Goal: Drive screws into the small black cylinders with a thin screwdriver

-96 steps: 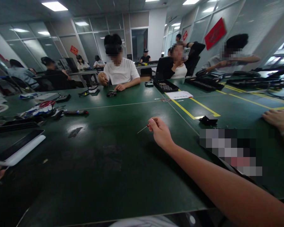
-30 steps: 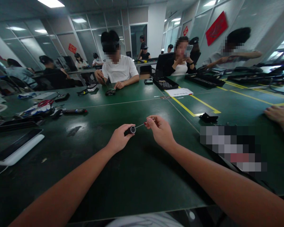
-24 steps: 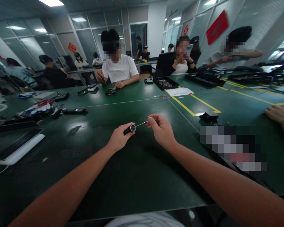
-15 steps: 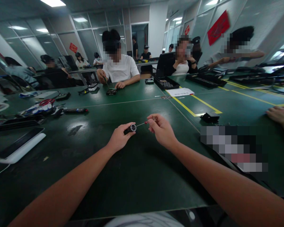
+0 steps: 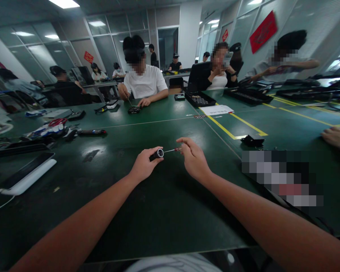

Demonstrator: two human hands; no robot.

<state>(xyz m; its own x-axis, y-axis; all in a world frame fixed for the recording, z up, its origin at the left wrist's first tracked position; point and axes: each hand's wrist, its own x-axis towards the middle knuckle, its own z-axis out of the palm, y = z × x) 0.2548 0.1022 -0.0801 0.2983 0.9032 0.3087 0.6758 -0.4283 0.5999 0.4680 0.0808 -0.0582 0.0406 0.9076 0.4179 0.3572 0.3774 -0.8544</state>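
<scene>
Just above the green table (image 5: 147,211), my left hand (image 5: 144,165) grips a small black cylinder (image 5: 159,153) with a pale ring at its round end. What the cylinder belongs to cannot be made out. My right hand (image 5: 195,158) holds a screwdriver (image 5: 170,151) by its reddish handle, thumb and fingers around it and the index finger stretched out above. Its thin metal shaft points left, and the tip meets the right side of the cylinder's round end. The handle is partly hidden by my fingers.
To the left lie a phone on a white block (image 5: 31,177), a dark pen-shaped tool (image 5: 91,132) and a cluttered heap (image 5: 49,130). A small black part (image 5: 252,141) and a blurred-out item (image 5: 283,181) lie right, near another person's hand (image 5: 337,136). A co-worker (image 5: 146,81) sits opposite.
My right index finger has lifted and straightened away from the screwdriver handle. My left hand and the cylinder stay nearly still.
</scene>
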